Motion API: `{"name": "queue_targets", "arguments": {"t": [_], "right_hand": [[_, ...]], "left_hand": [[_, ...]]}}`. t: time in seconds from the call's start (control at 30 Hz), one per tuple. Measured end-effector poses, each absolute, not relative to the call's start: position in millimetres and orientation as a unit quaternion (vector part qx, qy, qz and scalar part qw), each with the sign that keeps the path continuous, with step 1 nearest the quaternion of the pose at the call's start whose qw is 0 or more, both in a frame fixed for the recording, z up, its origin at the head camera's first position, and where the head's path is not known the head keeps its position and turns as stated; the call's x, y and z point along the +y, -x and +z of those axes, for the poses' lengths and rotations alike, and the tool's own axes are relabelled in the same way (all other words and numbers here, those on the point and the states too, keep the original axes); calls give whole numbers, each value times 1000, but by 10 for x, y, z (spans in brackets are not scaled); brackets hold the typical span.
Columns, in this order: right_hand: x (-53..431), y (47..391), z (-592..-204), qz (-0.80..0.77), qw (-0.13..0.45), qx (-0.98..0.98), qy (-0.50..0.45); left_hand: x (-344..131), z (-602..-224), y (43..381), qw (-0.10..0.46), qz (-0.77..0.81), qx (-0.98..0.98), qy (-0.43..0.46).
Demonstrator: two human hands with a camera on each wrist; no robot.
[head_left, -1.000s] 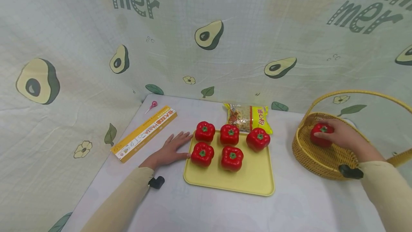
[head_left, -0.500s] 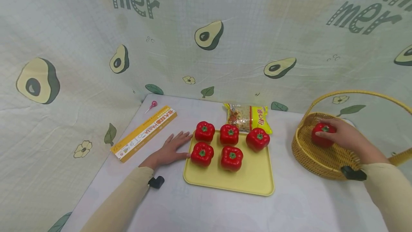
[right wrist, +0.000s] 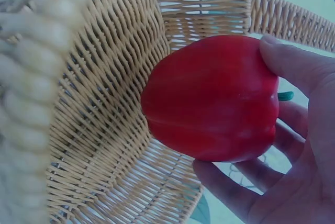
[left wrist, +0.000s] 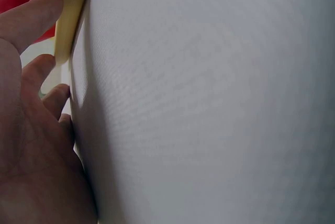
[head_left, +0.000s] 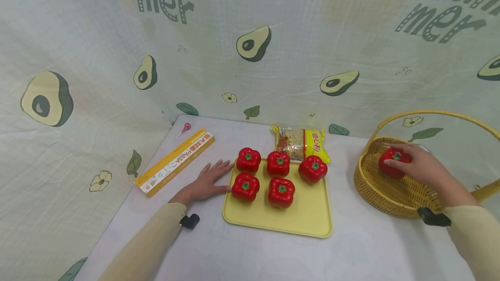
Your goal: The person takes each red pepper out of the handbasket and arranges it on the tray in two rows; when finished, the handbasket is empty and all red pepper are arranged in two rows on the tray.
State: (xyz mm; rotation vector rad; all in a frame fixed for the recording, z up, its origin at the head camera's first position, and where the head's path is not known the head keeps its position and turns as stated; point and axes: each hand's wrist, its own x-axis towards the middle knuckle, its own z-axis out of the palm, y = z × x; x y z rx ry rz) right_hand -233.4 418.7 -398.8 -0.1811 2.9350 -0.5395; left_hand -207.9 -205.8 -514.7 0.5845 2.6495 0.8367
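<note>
My right hand [head_left: 422, 166] grips a red bell pepper [head_left: 393, 162] inside the wicker basket [head_left: 369, 190]. In the right wrist view, thumb and fingers hold the pepper [right wrist: 212, 98] around its green-stemmed end, with the woven wall beside it. My left hand [head_left: 207, 182] lies with fingers spread at the left edge of the yellow tray [head_left: 297, 220]. Its thumb touches the tray's rim [left wrist: 70, 20] in the left wrist view. Several more red bell peppers [head_left: 281, 192] stand on the tray, mostly in two rows.
Behind the tray lies a yellow bag of pasta [head_left: 300, 143]. To the left are a long pasta box [head_left: 175, 162] and a pink lollipop [head_left: 186, 126]. The basket's tall handle [head_left: 433, 112] arches over its opening. A printed cloth [head_left: 211, 55] hangs behind the table.
My right hand and its pepper have shifted slightly to the right inside the basket. The left hand, tray and other peppers stay in place.
</note>
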Motion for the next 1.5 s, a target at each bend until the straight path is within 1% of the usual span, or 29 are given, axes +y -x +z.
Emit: {"name": "queue_targets", "arguments": {"t": [0.57,0.87,1.2,1.5], "right_hand": [[4058,2114,-3978,-186,29,981,50],[3937,1985,-3944,-190,-6,980,59],[3833,1839,-3912,-193,-16,980,51],[3669,1721,-3848,-212,-30,974,69]], "left_hand": [[-2060,-5144,2074,150,293,921,-208],[-2065,-5149,2077,153,291,922,-205],[-2066,-5156,2077,153,295,921,-206],[-2076,-5168,2082,155,290,923,-202]]}}
